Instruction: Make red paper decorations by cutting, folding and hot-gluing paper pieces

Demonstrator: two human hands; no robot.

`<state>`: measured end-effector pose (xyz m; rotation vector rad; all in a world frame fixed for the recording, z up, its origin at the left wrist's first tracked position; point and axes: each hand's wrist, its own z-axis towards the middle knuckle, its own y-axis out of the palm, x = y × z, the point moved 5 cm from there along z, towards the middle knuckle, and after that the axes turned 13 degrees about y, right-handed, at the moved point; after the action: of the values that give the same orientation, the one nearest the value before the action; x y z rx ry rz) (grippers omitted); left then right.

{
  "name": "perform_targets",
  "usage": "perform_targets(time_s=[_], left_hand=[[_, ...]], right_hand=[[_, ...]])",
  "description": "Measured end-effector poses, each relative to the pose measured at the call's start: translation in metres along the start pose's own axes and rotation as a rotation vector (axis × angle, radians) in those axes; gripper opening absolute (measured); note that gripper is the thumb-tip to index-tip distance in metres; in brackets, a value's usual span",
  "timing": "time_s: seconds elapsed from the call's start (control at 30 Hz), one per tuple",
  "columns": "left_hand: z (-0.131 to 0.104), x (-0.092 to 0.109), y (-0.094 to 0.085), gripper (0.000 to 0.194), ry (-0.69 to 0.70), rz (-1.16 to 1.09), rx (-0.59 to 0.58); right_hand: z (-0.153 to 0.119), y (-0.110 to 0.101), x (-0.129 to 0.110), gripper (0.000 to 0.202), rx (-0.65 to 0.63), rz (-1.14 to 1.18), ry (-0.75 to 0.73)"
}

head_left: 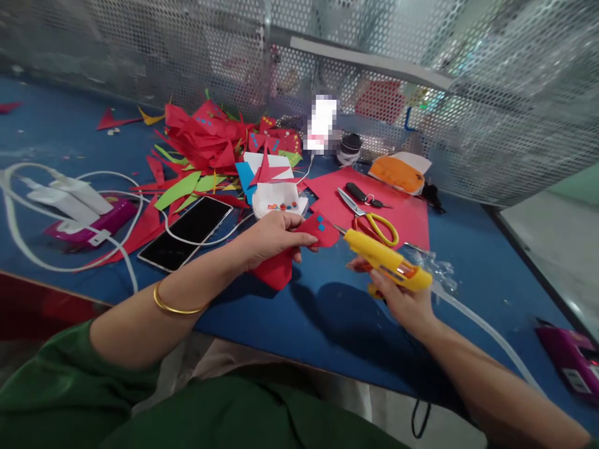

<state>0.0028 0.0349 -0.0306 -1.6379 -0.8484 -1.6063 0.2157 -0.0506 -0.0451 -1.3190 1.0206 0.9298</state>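
Pinched between the thumb and fingers of my left hand [276, 237] is a red paper piece [330, 232] with small blue squares stuck on it. My right hand [402, 305] is wrapped round the handle of a yellow glue gun [388, 255]. The gun's metal nozzle points left and lies close to the paper's right edge; whether they touch, I cannot tell. A clear glue stick [486, 330] trails from the gun's back end. Just beyond my left hand, a white dish [281, 198] holds small coloured bits. Yellow-and-red-handled scissors [369, 218] lie behind the gun.
Red and green paper scraps [206, 137] are heaped at the back left. A dark phone [187, 234] and white cables with chargers [70, 199] lie at left. A red sheet [407, 215] lies under the scissors and a black key [358, 192]. A perforated metal panel [224, 68] closes the back.
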Motion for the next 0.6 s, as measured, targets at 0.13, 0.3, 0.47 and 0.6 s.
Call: perform_targets(time_s=[0.13, 0.3, 0.47, 0.6], left_hand=[[0.002, 0.0, -0.002, 0.011, 0.001, 0.013, 0.03], [0.001, 0.001, 0.0, 0.007, -0.003, 0.041, 0.048], [-0.002, 0.002, 0.008, 0.005, -0.048, 0.039, 0.029], [-0.005, 0.005, 0.011, 0.005, -0.092, 0.048, 0.027]], right_hand=[[-0.006, 0.0, 0.0, 0.017, -0.046, -0.132, -0.038], [-0.013, -0.006, -0.012, 0.014, -0.033, -0.272, -0.068], [-0.021, -0.01, -0.016, 0.018, -0.008, -0.26, -0.006], [-0.026, -0.007, -0.024, 0.012, 0.016, -0.399, -0.126]])
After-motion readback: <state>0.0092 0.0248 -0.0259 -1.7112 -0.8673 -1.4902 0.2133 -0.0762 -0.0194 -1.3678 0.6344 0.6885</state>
